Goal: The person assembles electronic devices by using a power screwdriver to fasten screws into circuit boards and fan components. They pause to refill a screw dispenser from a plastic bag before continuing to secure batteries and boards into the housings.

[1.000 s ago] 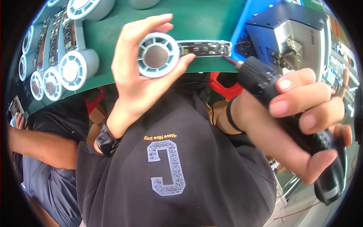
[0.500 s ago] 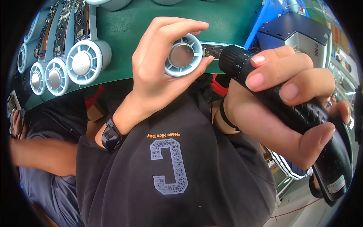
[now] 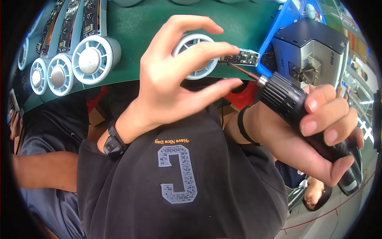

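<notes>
My left hand [image 3: 165, 77] is open, thumb and fingers apart, in front of a handheld fan [image 3: 202, 72] with a pale blue round head. The fingers hide part of that head, and whether they touch it I cannot tell. From the head a narrow body runs right, showing a black circuit board [image 3: 248, 58]. My right hand [image 3: 326, 115] is wrapped round a black electric screwdriver [image 3: 284, 99]. Its thin bit points up and left, the tip at the lower edge of the board; contact is unclear.
Several similar fans [image 3: 89, 59] lie side by side at the left on the green mat [image 3: 139, 32]. A grey and black boxy machine [image 3: 310, 38] and a blue tray [image 3: 274, 28] stand at the right. Another person's forearm [image 3: 47, 169] shows at the left; another person [image 3: 316, 193] is at lower right.
My left fingers have opened from round the fan's head. The screwdriver has drawn back down and right, so its bit and more of the circuit board now show.
</notes>
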`<state>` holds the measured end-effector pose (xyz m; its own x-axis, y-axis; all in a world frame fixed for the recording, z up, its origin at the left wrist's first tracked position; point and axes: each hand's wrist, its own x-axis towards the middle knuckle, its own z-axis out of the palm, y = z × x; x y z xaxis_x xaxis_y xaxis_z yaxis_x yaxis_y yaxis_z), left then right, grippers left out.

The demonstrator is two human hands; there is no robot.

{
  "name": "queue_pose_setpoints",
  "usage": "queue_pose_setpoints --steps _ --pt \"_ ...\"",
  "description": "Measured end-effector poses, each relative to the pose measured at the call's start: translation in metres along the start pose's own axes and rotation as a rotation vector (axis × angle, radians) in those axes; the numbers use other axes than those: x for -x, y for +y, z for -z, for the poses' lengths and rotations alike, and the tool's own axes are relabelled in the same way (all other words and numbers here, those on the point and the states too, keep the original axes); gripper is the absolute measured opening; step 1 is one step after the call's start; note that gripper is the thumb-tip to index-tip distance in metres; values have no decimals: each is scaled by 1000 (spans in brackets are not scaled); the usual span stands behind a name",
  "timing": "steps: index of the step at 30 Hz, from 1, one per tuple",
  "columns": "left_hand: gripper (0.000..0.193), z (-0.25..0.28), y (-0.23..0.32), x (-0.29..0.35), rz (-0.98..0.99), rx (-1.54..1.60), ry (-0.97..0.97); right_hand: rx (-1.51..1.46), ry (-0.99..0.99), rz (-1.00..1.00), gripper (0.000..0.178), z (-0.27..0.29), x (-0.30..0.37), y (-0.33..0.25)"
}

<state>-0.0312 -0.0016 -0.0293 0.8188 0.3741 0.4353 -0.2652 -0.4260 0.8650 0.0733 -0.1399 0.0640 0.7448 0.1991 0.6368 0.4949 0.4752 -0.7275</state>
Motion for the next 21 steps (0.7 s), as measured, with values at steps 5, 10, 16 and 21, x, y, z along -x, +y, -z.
queue_pose_setpoints --steps 5,10,16,21 --pt "36 8 -1 -2 -88 -24 -24 -130 117 -147 33 -2 2 -7" --pt "32 13 0 -7 -149 -133 -56 -100 105 -137 35 1 3 -5" --pt "28 17 14 -18 -201 -337 -146 -107 -152 -77 39 23 -4 -7" --pt "26 19 30 -27 -272 -511 -238 68 -232 -37 42 24 -2 -15"
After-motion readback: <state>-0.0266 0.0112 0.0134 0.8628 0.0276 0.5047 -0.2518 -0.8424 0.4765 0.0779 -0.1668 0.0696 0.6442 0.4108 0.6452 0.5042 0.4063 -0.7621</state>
